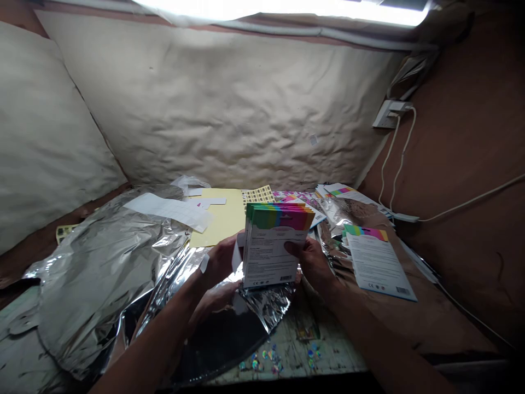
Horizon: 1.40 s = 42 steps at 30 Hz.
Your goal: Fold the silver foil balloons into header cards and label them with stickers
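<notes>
Forearms (164, 323) raised, our left hand (219, 260) and right hand (311, 262) grasp by the fingers a rainbow-edged card stack (273, 251), held upright above silver foil (102, 273).

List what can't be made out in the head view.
Head view only:
Fine print on the card stack: too small to read.
Left hand: fingertips hidden behind the stack.
Left forearm, right forearm: cut off by the bottom edge.
Under the silver foil: hidden by the foil.
</notes>
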Each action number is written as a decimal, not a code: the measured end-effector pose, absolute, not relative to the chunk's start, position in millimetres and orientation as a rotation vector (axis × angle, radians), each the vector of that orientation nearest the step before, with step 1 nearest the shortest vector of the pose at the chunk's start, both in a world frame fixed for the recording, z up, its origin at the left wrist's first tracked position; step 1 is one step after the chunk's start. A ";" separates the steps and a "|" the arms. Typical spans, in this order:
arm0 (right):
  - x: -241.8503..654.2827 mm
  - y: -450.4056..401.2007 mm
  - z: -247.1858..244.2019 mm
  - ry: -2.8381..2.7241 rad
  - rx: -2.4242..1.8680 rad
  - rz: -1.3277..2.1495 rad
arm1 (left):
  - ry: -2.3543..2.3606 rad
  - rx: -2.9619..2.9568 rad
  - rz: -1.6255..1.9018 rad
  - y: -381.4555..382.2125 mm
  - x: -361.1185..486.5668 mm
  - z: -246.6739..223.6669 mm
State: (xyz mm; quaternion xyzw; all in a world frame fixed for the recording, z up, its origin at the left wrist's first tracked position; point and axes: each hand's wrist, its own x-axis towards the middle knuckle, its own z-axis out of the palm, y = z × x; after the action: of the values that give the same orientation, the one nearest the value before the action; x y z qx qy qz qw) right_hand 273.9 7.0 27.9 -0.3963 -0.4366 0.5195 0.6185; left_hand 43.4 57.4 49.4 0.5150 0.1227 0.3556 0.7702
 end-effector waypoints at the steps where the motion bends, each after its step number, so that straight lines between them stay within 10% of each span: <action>1: 274.3 6.8 28.2 -1.007 -0.903 1.209 | 0.275 1.127 0.763 56.6 44.2 49.6; 42: 259.7 3.9 31.4 -1.112 -0.987 1.113 | 0.687 1.430 1.035 44.2 64.7 40.9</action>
State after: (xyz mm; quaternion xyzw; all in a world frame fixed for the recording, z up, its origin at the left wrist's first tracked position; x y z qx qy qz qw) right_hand 259.7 3.9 31.4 -0.4255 -0.4796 0.4800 0.5988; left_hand 64.7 44.2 40.9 0.6129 0.2944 0.4437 0.5838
